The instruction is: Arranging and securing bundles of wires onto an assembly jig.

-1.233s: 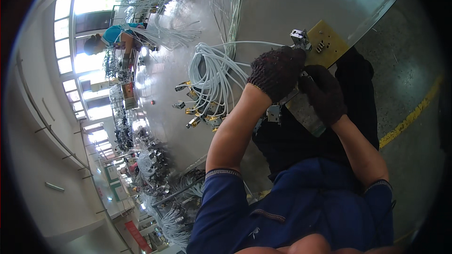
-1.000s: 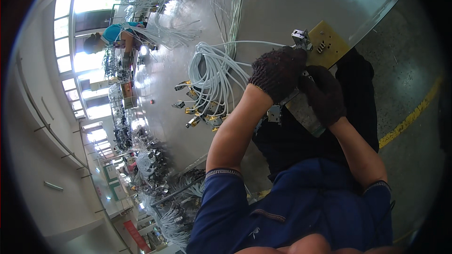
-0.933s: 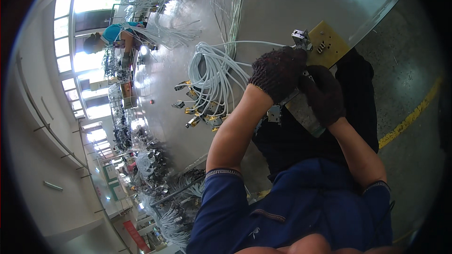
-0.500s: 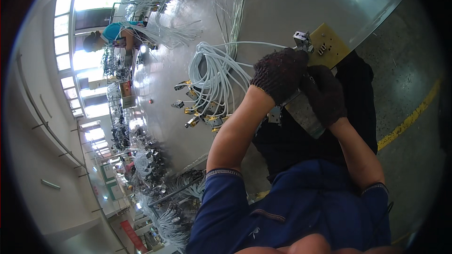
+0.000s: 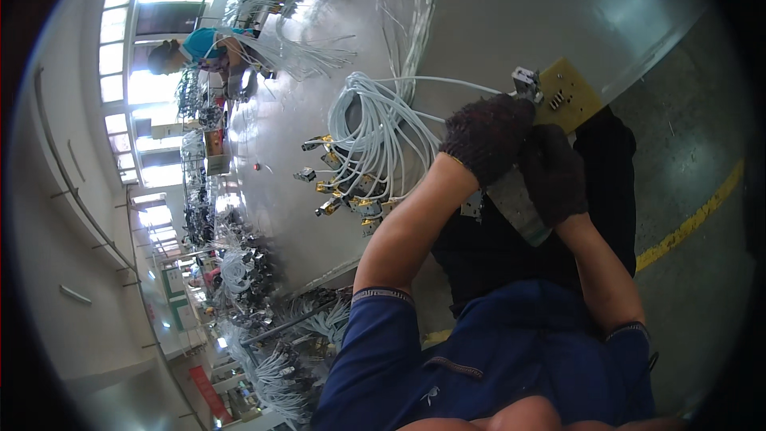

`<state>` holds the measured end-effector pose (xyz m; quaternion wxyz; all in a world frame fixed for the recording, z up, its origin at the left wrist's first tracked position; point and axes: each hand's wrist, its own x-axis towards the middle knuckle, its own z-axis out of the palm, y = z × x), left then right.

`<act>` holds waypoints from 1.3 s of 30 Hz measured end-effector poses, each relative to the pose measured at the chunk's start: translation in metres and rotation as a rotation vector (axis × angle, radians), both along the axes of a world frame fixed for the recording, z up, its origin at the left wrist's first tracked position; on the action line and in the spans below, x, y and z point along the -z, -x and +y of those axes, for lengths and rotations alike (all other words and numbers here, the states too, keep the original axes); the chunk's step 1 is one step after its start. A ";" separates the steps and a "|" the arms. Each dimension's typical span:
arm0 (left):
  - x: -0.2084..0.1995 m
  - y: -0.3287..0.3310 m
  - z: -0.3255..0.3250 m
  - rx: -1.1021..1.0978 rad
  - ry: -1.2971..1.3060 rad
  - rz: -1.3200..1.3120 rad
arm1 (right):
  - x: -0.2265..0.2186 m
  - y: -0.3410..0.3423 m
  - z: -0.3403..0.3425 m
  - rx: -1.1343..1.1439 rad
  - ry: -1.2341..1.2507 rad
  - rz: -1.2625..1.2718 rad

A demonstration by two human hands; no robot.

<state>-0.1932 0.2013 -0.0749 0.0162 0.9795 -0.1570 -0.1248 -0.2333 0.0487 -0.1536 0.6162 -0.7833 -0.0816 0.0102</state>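
My left hand (image 5: 489,140), in a dark knitted glove, is closed at the near edge of a yellow plate (image 5: 580,104). My gloved right hand (image 5: 554,175) is closed beside it, the fingers of both meeting. What lies in their grip is hidden. A small silvery metal part (image 5: 526,82) rises at the plate's left corner, just beyond my left fingertips. Several short pins (image 5: 557,100) stand on the plate. A pale cable (image 5: 447,80) runs toward the metal part from a coiled bundle (image 5: 355,116). A grey flat surface (image 5: 519,211) shows below my hands.
Metal parts with yellow pieces (image 5: 351,187) lie at the bundle's ends on the grey metal table (image 5: 479,16). Loose pale strands (image 5: 419,24) stretch across its far side. Another person (image 5: 203,48) works at the far left. More cable bundles (image 5: 279,375) are heaped at lower left.
The whole view has shifted slightly, so table, plate and hands sit a little lower and further right. My hands stay together at the plate. The other person's arms have moved.
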 end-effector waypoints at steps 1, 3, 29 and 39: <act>0.000 0.001 -0.001 -0.018 0.007 0.002 | 0.001 0.000 0.001 0.001 0.013 -0.026; -0.001 0.002 -0.002 -0.043 0.013 -0.022 | 0.002 -0.002 0.003 -0.005 0.082 -0.108; 0.011 0.005 -0.002 -0.078 0.140 -0.100 | 0.010 -0.008 -0.002 -0.050 0.466 -0.638; 0.012 0.010 -0.009 -0.135 0.191 -0.140 | 0.011 -0.005 -0.003 -0.034 0.360 -0.601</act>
